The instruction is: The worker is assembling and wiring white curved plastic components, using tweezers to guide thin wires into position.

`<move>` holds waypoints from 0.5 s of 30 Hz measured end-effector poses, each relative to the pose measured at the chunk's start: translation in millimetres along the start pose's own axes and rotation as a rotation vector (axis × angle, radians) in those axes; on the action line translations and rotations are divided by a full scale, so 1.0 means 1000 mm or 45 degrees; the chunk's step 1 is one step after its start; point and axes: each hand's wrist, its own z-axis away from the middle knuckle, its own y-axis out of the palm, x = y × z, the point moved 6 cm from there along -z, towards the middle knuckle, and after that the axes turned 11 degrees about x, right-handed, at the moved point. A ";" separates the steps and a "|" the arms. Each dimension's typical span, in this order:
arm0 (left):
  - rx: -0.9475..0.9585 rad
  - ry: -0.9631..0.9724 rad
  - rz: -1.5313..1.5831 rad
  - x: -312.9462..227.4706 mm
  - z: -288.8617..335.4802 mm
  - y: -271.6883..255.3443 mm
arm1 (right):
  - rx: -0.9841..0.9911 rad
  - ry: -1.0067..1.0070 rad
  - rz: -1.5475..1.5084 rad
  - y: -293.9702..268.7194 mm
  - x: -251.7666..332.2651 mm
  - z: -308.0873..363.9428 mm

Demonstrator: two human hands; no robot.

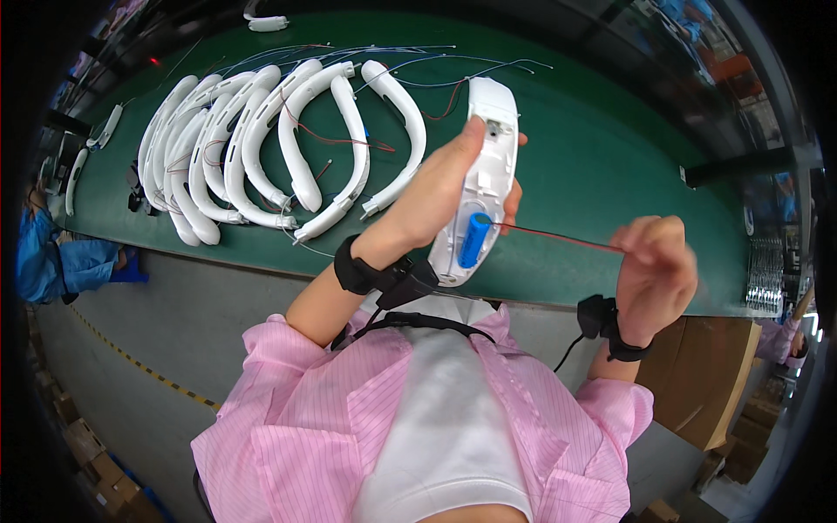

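Note:
My left hand [440, 192] grips a white curved plastic housing [488, 148], held upright above the green table [610, 174]. A blue cylindrical battery cell [474, 239] sits in the housing's lower end. A thin red wire [562, 236] runs from the cell out to the right. My right hand [652, 261] pinches the far end of that wire, fingers closed on it. Both wrists wear black straps with cords.
Several white U-shaped plastic housings [261, 148] with thin red and blue wires lie in a row on the table's left part. One more white piece [266, 23] lies at the far edge. A person in blue [52, 261] sits at left. Cardboard boxes [706, 383] stand at lower right.

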 end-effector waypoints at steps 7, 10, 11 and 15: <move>-0.001 0.079 0.020 0.008 0.013 0.014 | -0.335 0.673 -0.287 0.001 -0.026 0.024; -0.077 0.203 0.090 0.005 0.018 0.010 | -0.286 0.748 -0.001 0.024 -0.025 0.027; -0.114 0.251 0.116 0.003 0.019 0.009 | -0.265 0.780 0.029 0.032 -0.024 0.026; -0.130 0.283 0.099 0.000 0.020 0.011 | -0.117 0.655 0.386 0.037 -0.022 0.028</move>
